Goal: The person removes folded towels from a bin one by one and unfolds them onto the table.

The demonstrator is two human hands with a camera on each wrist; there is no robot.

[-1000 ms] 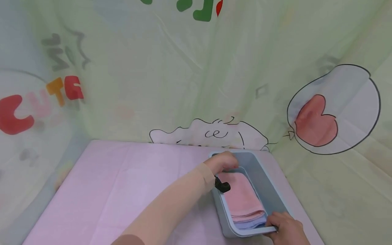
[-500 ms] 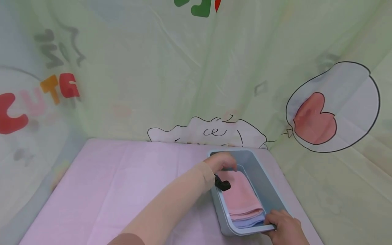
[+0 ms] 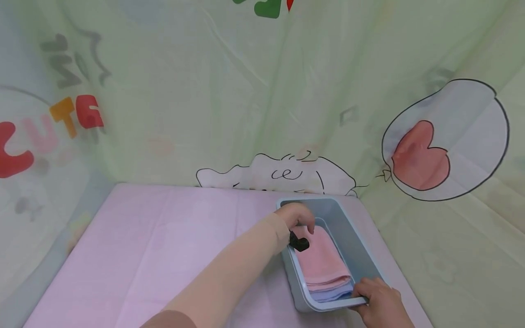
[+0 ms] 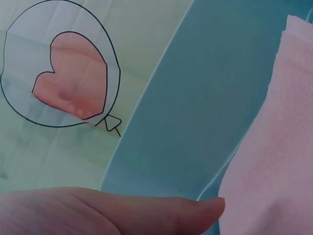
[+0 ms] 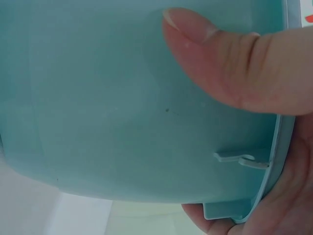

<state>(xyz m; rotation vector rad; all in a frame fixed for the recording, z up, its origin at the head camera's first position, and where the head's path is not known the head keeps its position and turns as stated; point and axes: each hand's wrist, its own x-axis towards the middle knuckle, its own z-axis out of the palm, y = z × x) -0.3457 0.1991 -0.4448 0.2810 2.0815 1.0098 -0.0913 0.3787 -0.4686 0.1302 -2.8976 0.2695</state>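
A light blue bin (image 3: 344, 218) stands at the table's right side, holding a folded pink cloth (image 3: 321, 259) on top of a folded blue-violet cloth (image 3: 330, 295). Over the far end of the pink cloth is my left hand (image 3: 297, 215), reaching into the bin with its fingers bent downward. In the left wrist view its thumb (image 4: 161, 213) lies straight, its tip right at the cloth's edge; the other fingers are hidden. My right hand (image 3: 379, 298) grips the rim at the bin's near right corner. Its thumb (image 5: 230, 68) presses along the bin wall, and its fingers wrap the rim's other side.
A pink-lilac sheet (image 3: 172, 246) covers the table. Pale green curtains (image 3: 229, 100) with printed drawings hang close behind and on both sides. A small black device (image 3: 299, 242) sits on the left wrist, over the bin's left rim.
My left hand has shifted slightly, and one of its fingertips shows more clearly over the pink cloth. The right hand keeps its grip. The whole scene slides slightly up and left as the head view tilts.
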